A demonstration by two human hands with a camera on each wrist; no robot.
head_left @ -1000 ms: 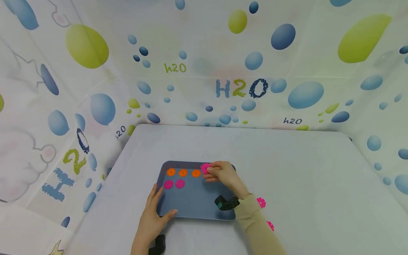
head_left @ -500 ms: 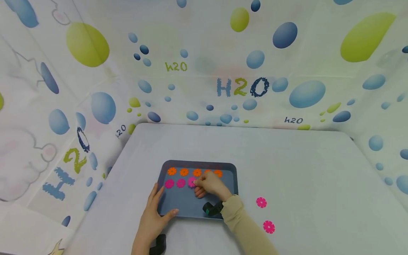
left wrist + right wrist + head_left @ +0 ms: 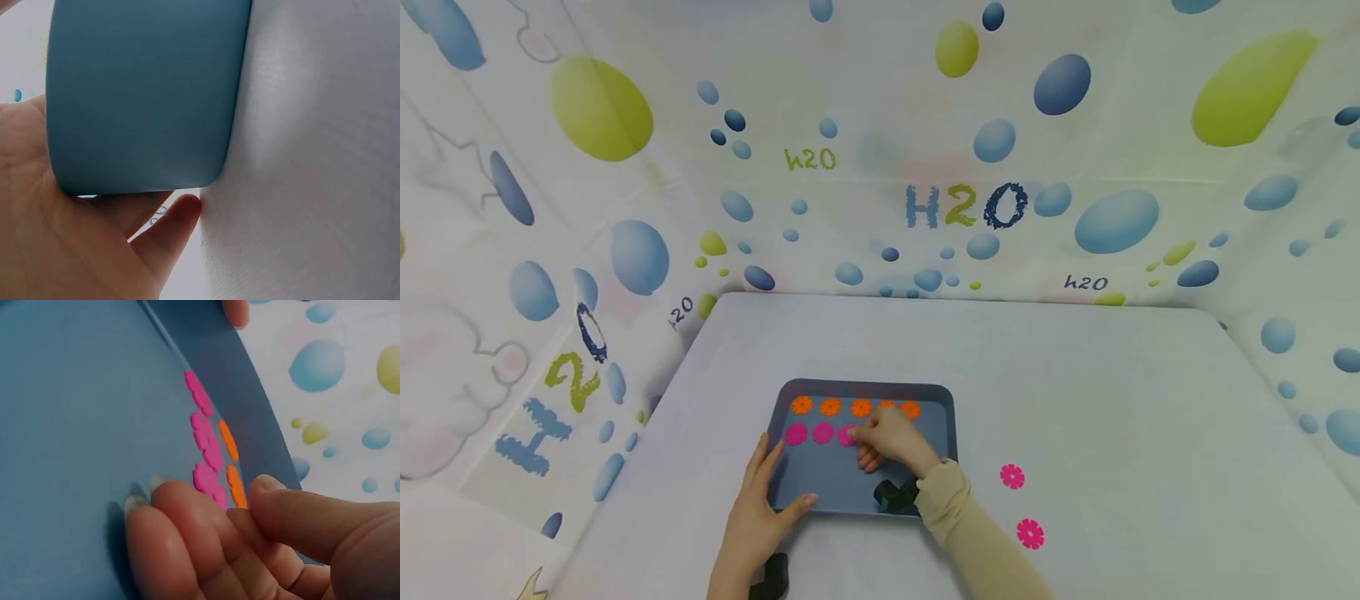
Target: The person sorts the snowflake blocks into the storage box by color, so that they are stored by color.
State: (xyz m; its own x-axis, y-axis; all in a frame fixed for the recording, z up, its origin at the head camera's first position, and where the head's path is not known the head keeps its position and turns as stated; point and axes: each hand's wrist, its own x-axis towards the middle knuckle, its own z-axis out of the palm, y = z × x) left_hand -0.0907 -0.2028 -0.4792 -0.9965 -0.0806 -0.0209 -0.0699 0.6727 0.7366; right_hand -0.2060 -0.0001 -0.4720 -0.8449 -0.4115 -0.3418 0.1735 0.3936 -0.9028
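Note:
A blue-grey tray (image 3: 880,500) lies on the table. In it is a row of orange flower-shaped pieces (image 3: 830,407), with pink ones (image 3: 796,434) in a second row below. My right hand (image 3: 891,437) is over the tray, thumb and forefinger pinching the third pink flower-shaped piece (image 3: 846,435), partly hidden by the fingertips. The right wrist view has this piece (image 3: 207,481) low against the tray floor. My left hand (image 3: 756,508) touches the tray's near left corner, fingers straight along the left side, thumb across the front rim.
Right of the tray, two more pink flower-shaped pieces lie on the white table: one farther back (image 3: 1012,476), one nearer (image 3: 1030,533). A cloth wall (image 3: 880,233) printed with coloured drops stands behind the table and at its sides.
My right hand has moved from the top row's right part to the pink row, where a third pink piece now sits. More orange pieces show. My left hand stays put.

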